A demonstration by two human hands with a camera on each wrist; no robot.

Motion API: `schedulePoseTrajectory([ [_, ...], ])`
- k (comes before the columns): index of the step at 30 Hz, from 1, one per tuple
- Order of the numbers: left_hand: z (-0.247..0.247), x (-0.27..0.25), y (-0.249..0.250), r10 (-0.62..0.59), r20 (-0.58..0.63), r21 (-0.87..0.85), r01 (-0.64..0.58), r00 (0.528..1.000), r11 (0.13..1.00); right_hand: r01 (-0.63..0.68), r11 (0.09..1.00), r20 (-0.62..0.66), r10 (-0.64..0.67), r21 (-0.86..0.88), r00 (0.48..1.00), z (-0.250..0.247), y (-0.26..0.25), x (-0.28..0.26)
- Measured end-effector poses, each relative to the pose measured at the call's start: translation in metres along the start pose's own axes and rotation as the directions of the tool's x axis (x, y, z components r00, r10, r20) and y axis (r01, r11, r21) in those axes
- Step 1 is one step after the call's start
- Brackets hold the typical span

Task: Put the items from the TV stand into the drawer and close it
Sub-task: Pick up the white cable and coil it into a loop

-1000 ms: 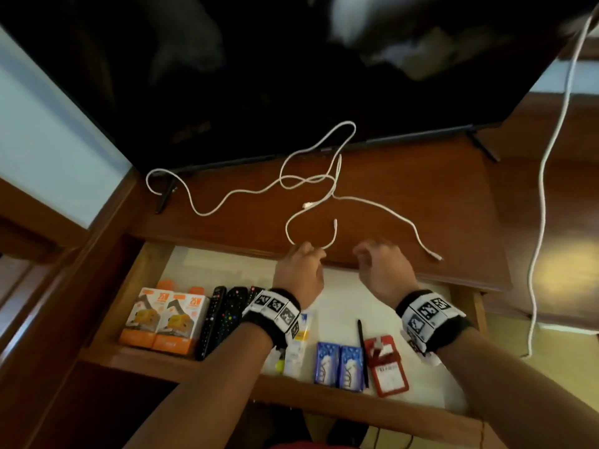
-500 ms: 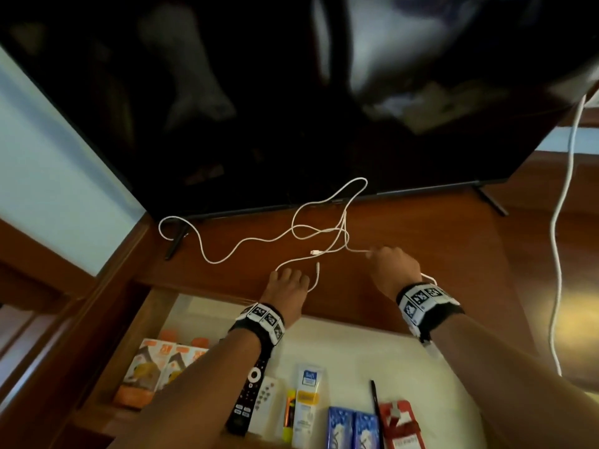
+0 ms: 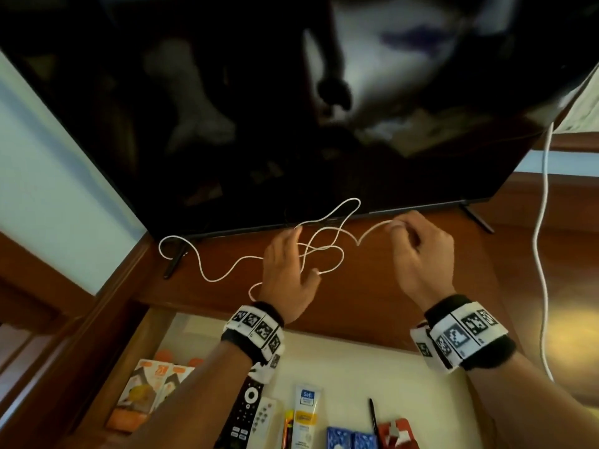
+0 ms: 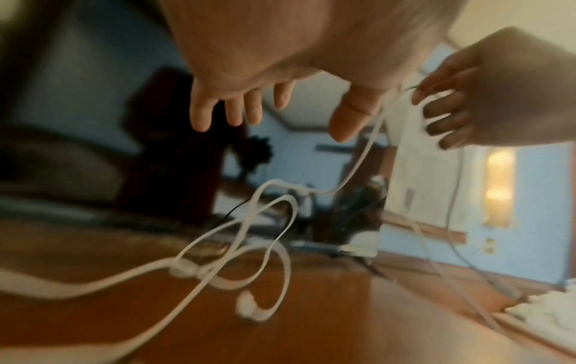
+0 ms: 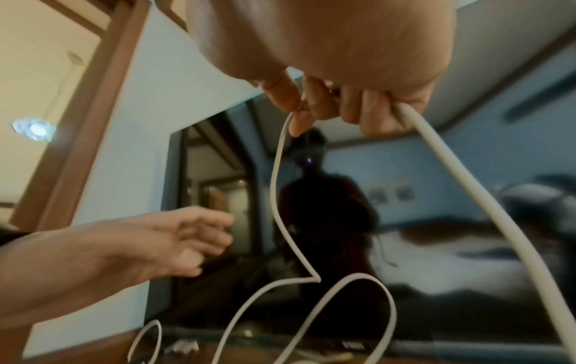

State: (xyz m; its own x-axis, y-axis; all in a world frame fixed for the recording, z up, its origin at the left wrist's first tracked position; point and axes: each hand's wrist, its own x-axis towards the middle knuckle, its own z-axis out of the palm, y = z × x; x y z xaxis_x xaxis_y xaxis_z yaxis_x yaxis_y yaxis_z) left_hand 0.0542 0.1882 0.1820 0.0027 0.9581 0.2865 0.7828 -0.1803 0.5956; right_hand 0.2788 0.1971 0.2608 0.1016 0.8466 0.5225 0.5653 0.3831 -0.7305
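Observation:
A long white cable (image 3: 223,270) lies in tangled loops on the wooden TV stand (image 3: 366,299), in front of the TV. My right hand (image 3: 418,254) pinches the cable (image 5: 276,187) between thumb and fingertips and holds it lifted off the wood. A second stretch of the cable runs out past my curled outer fingers (image 5: 374,115). My left hand (image 3: 288,267) hovers over the loops (image 4: 249,261) with its fingers spread and holds nothing. Below the stand top the drawer (image 3: 405,377) stands pulled out.
In the drawer lie orange boxes (image 3: 146,393), a black remote (image 3: 243,413), a white remote (image 3: 262,419), a tube (image 3: 304,416), blue packs (image 3: 346,439), a pen (image 3: 372,416) and a red tag (image 3: 395,432). The big TV (image 3: 259,108) looms close behind. Another white cord (image 3: 541,254) hangs at right.
Both hands reached forward over the stand top. My right hand took hold of the cable and raised it. My left hand moved onto the loops and spread its fingers.

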Motion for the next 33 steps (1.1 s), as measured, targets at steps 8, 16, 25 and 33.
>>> schedulePoseTrajectory([
  [8, -0.025, 0.044, 0.068, 0.088, 0.345, -0.184, -0.025, 0.934, 0.983, -0.225, 0.754, 0.086, 0.219, 0.617, 0.972, -0.034, -0.064, 0.016],
  [16, -0.064, 0.013, 0.045, 0.007, 0.067, -0.267, 0.011, 0.998, 0.964, -0.416, 0.558, 0.209, 0.397, 0.718, 0.894, -0.055, -0.085, 0.003],
  [25, -0.039, -0.05, 0.103, 0.079, 0.491, -0.555, 0.242, 0.868, 0.796, -0.436, 0.341, 0.248, 0.475, 0.832, 0.844, -0.03, -0.081, -0.007],
  [33, -0.07, -0.033, 0.095, 0.054, 0.368, -0.667, 0.223, 0.928, 0.711, 0.086, 0.894, 0.036, -0.078, -0.44, 0.996, -0.028, -0.049, -0.046],
])
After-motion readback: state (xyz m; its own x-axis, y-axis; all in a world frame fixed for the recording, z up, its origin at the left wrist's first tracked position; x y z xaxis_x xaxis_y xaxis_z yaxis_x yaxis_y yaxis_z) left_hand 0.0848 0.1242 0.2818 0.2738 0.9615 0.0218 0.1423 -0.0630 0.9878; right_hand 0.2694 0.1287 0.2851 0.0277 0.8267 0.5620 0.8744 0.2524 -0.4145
